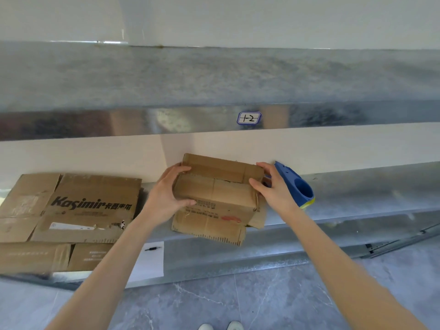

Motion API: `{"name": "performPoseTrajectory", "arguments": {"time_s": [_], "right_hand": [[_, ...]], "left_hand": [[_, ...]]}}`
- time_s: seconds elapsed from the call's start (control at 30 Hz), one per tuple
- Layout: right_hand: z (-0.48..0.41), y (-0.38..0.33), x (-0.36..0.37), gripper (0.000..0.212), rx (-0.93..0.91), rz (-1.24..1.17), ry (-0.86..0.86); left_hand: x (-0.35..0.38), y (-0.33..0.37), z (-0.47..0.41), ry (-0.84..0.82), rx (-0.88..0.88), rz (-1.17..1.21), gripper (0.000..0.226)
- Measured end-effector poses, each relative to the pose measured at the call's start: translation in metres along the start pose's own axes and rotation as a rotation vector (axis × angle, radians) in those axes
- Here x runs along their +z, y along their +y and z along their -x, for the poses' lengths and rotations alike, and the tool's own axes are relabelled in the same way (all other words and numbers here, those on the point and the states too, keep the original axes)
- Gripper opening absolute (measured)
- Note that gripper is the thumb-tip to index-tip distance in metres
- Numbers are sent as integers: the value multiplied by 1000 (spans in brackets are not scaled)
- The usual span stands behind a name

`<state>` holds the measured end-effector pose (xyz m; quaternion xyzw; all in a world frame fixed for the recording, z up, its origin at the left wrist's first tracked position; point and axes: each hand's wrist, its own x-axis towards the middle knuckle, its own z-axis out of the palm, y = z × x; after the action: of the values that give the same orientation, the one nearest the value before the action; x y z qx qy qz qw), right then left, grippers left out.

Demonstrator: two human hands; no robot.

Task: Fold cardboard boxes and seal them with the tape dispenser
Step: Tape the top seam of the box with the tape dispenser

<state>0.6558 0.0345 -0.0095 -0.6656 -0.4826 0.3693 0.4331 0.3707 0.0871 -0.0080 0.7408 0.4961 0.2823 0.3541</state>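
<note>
A small cardboard box (214,198) is sitting on a metal shelf (357,194), its long axis running left to right, straight in front of the person. The left hand (166,194) is gripping the box's left end, fingers curled over the top and thumb on the front face. The right hand (273,186) is clasping the right end, thumb and fingers pinching the top flaps down. The flaps are lying nearly closed, with a dark gap showing at the seam. A blue tape dispenser (300,184) is lying just beyond the right hand, so that hand looks nearer for reaching it. Flattened boxes (71,210) are lying on the shelf, left of the left arm.
</note>
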Motion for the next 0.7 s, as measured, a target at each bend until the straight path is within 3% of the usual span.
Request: {"name": "performPoseTrajectory", "arguments": {"time_s": [0.17, 0.4, 0.7], "right_hand": [[4, 10, 8, 41, 71, 64, 38], [0, 11, 9, 42, 108, 68, 57], [-4, 10, 5, 44, 75, 154, 54]], "left_hand": [[6, -15, -9, -43, 44, -90, 68], [12, -14, 2, 120, 113, -301, 67], [32, -10, 17, 303, 131, -372, 58]]}}
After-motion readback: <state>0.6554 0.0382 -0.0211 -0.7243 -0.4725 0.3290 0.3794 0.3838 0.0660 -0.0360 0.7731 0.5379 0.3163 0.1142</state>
